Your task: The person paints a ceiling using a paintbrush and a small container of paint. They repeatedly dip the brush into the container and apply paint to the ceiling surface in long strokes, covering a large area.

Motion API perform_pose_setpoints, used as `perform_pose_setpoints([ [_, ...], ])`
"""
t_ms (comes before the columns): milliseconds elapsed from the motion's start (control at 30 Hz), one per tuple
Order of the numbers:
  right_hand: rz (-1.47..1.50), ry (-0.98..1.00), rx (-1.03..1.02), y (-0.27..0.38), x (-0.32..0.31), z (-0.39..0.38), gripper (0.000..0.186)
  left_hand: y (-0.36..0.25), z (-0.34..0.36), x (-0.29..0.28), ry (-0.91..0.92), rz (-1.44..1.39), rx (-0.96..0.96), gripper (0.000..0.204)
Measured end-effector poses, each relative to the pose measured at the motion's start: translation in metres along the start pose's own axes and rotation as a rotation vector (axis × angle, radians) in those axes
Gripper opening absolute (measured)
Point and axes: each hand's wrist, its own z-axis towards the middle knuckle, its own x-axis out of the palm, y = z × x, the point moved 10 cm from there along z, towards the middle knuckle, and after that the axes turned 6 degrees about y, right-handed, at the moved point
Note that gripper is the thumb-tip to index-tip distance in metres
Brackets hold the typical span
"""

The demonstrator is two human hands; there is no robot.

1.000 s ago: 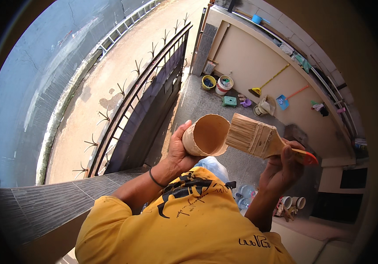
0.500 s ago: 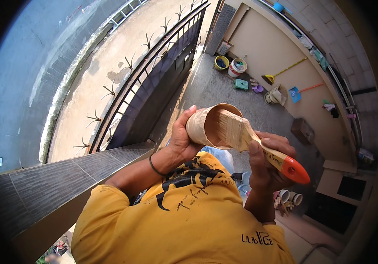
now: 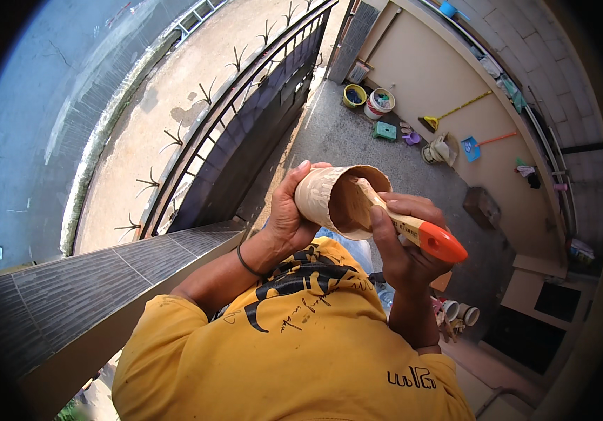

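Left hand [image 3: 284, 210] wrapped around tan cup [image 3: 336, 200], mouth tilted toward chest. Right hand [image 3: 403, 242] closed on paintbrush [image 3: 413, 231], bristles inside cup, orange handle end out. Judgement: keep cup steady, load bristles evenly, wipe against rim. Beyond cup: spiked metal gate [image 3: 245, 133], buckets [image 3: 371, 102] far below by wall. Tiled ledge [image 3: 98, 295] left of cup; nothing blocks brush.
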Motion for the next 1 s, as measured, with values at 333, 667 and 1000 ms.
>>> perform_pose_setpoints([
  [333,0.003,-0.022,0.018,0.001,-0.001,-0.003,0.019,0.002,-0.002,-0.001,-0.009,-0.021,0.006,0.042],
  [667,0.215,-0.305,0.175,-0.013,-0.056,-0.016,0.018,0.006,-0.002,-0.008,-0.061,-0.060,0.006,0.040],
  [1000,0.324,-0.442,0.216,-0.024,-0.066,-0.026,0.015,0.015,0.000,-0.014,-0.077,-0.084,-0.039,0.044],
])
